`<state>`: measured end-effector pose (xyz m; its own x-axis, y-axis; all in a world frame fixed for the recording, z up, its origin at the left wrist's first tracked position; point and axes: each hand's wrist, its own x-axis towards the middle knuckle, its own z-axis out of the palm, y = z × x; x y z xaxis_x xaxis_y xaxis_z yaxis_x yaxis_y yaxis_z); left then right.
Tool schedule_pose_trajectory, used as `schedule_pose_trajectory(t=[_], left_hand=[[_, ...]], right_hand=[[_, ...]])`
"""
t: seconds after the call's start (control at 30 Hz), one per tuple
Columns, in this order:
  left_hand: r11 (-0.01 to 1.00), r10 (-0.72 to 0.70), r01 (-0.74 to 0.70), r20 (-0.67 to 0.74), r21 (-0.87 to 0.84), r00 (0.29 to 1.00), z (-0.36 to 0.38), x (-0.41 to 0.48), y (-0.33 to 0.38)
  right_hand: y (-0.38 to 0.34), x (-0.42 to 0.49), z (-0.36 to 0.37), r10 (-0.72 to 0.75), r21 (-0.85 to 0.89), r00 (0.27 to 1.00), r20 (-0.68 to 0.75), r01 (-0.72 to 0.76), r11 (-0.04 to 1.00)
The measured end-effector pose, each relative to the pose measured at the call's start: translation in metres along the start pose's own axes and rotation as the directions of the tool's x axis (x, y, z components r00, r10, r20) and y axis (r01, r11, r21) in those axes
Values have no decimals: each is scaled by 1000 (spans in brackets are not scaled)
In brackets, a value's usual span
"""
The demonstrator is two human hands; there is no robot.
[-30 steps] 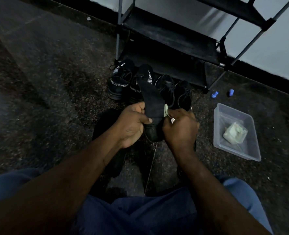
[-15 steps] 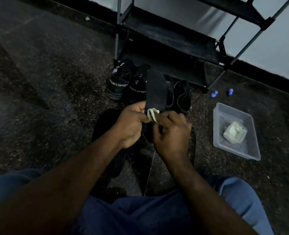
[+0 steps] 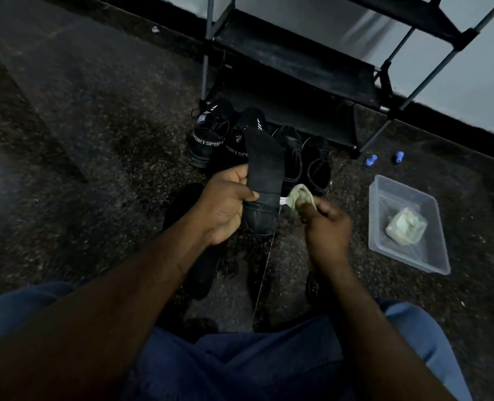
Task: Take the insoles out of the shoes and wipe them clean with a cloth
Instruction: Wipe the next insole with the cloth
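Observation:
My left hand (image 3: 225, 204) grips a black insole (image 3: 264, 169) upright in front of me, thumb across its face. My right hand (image 3: 326, 227) pinches a small pale cloth (image 3: 300, 198) just off the insole's right edge. Behind the insole stand two black sport shoes (image 3: 208, 140) with white lettering and two more black shoes (image 3: 318, 163). Another dark insole (image 3: 187, 215) lies on the floor under my left forearm.
A clear plastic tub (image 3: 384, 241) holding another folded cloth (image 3: 405, 227) sits on the floor at the right. A black shoe rack (image 3: 295, 68) stands against the wall behind the shoes. Two small blue pieces (image 3: 370, 160) lie near its right leg. The floor is dark and speckled.
My right hand has drawn the cloth from the insole's face off to its right edge. The insole has tilted back slightly in my left hand.

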<state>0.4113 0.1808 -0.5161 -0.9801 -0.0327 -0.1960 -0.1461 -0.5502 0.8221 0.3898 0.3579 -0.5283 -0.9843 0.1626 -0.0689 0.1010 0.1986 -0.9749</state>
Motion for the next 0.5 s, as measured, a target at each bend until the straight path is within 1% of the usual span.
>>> schedule_pose_trajectory(t=[0.03,0.07,0.1,0.17,0.23,0.3,0.4,0.5], left_hand=[[1000,6,-6,-17,-12,1000,-2,2,0],[1000,10,-11,-33,-27,999,-3,3,0],[999,14,-16,-45,-39,999,-4,4,0],[998,21,-23,-40,-66,999,-5,6,-2],[993,25,-26,-16,-115,1000,-6,6,-2],[984,18,-17,7,-175,1000,-6,6,-1],[966,-15,40,99,-256,995,-4,3,2],[952,-74,126,189,-278,979,1,1,0]], right_hand=[[-2,-5,0,131,175,990,55,-139,975],[-3,-10,-1,219,274,968,126,-246,930],[-3,-15,-2,271,306,942,198,-322,896],[-1,-21,-3,303,303,900,314,-397,866],[-3,-30,0,299,298,877,377,-420,857],[-6,-38,7,283,293,877,389,-409,864],[-11,-44,17,235,352,911,338,-354,866],[-13,-48,22,214,381,937,275,-310,871]])
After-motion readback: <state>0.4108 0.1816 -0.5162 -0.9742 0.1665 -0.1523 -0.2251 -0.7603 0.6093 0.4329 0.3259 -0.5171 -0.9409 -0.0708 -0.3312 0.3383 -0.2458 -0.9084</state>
